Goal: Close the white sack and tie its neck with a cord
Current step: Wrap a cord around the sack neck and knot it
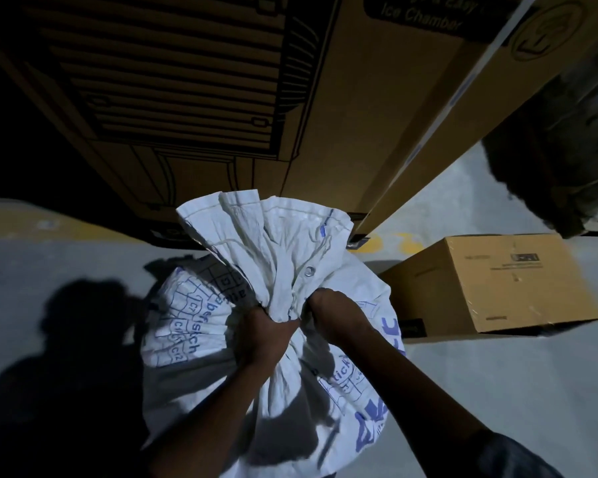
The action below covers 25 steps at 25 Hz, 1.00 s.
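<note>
Shadow [66, 357]: the person's dark outline is falling across the grey concrete floor [32, 270] at the left.
Big carton [194, 108]: a tall brown box printed with a line drawing is standing behind the sack, and a second tall carton [463, 108] is leaning in just to its right.
White sack [194, 322]: it is sitting full on the floor at centre, blue lettering running over its bulging sides, its mouth gathered into a bunched neck [277, 270] that is fanning out upward.
Left hand [263, 336]: its fingers are curling tight round the left of the gathered neck, squeezing the cloth.
Right hand [335, 312]: it is gripping the same neck just beside the left hand, fist closed on the fabric.
Eyelet [309, 270]: a small metal ring is showing on the cloth above the right hand.
Small cardboard box [497, 284]: it is lying on the floor at the right, close to the sack.
</note>
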{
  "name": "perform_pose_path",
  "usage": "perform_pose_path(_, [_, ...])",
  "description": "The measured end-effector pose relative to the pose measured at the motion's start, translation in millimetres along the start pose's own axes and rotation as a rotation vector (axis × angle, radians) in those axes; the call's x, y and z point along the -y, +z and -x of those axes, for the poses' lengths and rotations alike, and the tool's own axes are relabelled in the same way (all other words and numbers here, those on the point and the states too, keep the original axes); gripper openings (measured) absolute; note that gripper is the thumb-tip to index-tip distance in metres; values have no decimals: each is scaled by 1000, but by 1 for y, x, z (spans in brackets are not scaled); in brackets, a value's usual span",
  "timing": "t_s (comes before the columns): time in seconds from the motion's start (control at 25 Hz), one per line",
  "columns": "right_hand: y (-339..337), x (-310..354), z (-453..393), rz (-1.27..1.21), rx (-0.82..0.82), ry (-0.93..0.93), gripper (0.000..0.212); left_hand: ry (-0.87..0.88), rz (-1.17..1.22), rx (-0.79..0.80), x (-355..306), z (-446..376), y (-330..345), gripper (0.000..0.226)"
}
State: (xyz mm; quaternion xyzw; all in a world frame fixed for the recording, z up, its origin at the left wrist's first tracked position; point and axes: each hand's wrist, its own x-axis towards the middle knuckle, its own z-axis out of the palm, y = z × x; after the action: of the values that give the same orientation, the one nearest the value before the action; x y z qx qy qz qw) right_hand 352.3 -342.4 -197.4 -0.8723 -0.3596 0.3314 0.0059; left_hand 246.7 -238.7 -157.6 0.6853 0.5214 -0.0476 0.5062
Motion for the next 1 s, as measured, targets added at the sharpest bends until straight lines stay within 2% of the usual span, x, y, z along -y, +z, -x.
perform_pose_path(0.16, [6,0,0,102,-10,-69,34,-15,49,59,6,-13,7,24])
perform_pose_path(0.4, [-4,11,-3,131,-110,-123,7,-82,126,98,13,-21,21,25])
perform_pose_path(0.48, [-3,11,-5,71,-149,-101,17,-115,145,100,17,-24,24,31])
perform_pose_path(0.6, [5,9,-7,-124,-256,-169,16,-127,183,131,18,-29,21,18])
perform_pose_path(0.88, [12,-6,-16,-154,-161,-206,6,-139,236,180,28,-39,30,32])
perform_pose_path(1.0, [14,-3,-11,-184,-241,-192,3,-159,279,143,27,-42,31,42])
